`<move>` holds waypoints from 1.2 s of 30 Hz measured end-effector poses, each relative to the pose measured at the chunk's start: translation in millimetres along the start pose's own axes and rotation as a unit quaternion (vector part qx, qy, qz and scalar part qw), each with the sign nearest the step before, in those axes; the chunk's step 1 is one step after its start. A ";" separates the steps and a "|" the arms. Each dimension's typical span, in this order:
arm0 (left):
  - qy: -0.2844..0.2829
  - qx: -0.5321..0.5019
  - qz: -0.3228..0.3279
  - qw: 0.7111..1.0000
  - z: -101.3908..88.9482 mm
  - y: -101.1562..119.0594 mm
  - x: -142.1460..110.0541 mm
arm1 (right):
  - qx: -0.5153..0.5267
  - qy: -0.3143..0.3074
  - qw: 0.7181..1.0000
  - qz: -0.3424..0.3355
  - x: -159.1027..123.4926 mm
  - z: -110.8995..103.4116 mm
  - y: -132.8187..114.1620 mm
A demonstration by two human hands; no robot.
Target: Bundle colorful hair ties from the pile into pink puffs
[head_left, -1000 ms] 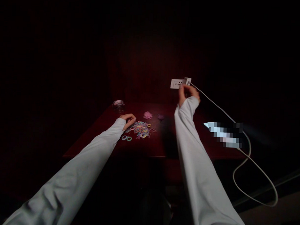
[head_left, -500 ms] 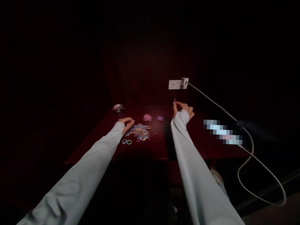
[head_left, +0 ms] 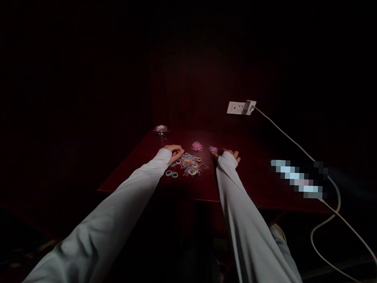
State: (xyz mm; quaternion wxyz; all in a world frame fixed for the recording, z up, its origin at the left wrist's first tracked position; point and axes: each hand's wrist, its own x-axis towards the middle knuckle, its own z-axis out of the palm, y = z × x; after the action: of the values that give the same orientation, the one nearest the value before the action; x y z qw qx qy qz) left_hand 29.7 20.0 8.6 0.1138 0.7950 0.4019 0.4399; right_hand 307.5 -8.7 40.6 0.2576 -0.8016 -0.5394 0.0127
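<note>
Mid-frame, the left hand curls by the mixed pile; the right hand is by the purple pile. I can't tell if either grips. Both piles look light; pinch bits by the edge.

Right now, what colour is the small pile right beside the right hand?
The small pile looks light purple, seen in the head view, the only one.
</note>
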 end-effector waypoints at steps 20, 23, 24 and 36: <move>-0.052 0.017 0.008 0.998 -18.6 26.2 -10.3 | 0.056 -0.016 0.982 -0.178 2.0 28.2 25.0; -0.048 0.012 0.006 0.999 -16.5 24.3 -9.9 | 0.047 -0.016 0.983 -0.179 1.1 29.2 25.9; -0.046 0.012 0.004 0.999 -15.6 23.1 -9.6 | 0.051 -0.013 0.983 -0.178 0.7 28.6 26.0; -0.043 0.002 0.070 0.997 -16.0 18.7 -8.2 | 0.184 -0.093 0.962 -0.180 -9.5 1.4 7.9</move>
State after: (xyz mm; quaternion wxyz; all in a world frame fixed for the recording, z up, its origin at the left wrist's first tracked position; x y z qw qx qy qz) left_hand 24.8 -1.1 23.0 0.0984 0.8394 0.3410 0.4117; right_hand 309.9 -18.7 33.6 0.3475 -0.6253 -0.6845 0.1400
